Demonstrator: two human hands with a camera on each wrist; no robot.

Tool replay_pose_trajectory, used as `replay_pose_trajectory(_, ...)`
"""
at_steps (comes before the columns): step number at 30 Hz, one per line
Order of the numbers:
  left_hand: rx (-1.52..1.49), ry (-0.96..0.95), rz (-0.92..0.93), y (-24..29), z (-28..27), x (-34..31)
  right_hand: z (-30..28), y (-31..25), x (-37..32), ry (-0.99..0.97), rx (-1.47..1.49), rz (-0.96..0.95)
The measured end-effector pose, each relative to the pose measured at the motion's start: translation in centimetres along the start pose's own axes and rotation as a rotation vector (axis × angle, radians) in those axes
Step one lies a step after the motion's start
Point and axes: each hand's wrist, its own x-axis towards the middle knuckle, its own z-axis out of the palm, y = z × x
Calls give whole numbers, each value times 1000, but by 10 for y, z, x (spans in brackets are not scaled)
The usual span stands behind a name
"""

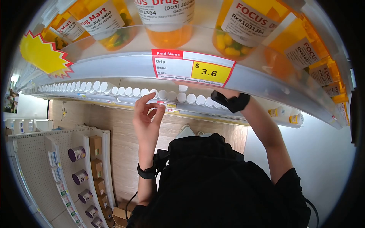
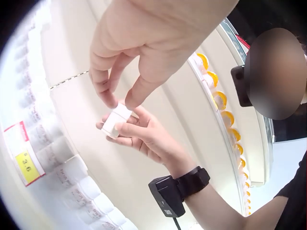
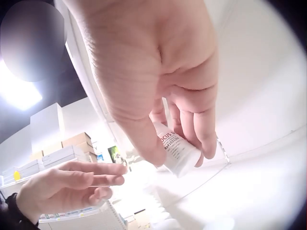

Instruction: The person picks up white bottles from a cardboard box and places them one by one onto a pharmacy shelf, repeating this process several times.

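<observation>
My right hand (image 3: 163, 81) grips a small white pill bottle (image 3: 178, 153) with red and black print, thumb on one side and fingers on the other. In the head view the upper shelf's edge hides most of that hand. My left hand (image 1: 147, 117) is raised in front of the lower shelf, fingers loosely bent and thumb apart from them. Its fingertips overlap one end of the bottle in the left wrist view, but in the right wrist view a gap shows between the left fingers (image 3: 108, 168) and the bottle.
A long row of white bottles (image 1: 162, 95) lines the lower shelf's front. Above it, large orange pill bottles (image 1: 169, 36) stand behind a clear shelf edge with a price tag (image 1: 193, 68). A pegboard rack (image 1: 34, 152) with purple tins and brown boxes stands at left.
</observation>
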Motion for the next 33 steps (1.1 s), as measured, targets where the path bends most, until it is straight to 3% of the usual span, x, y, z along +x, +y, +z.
replay_pose_trajectory(6,104,-24,-54,-9,-11,-8,9,-7,15,17,-22,22)
replay_pose_trajectory(33,46,-14,-105,-23,-20,-18,-1,-25,17,67,-141,89)
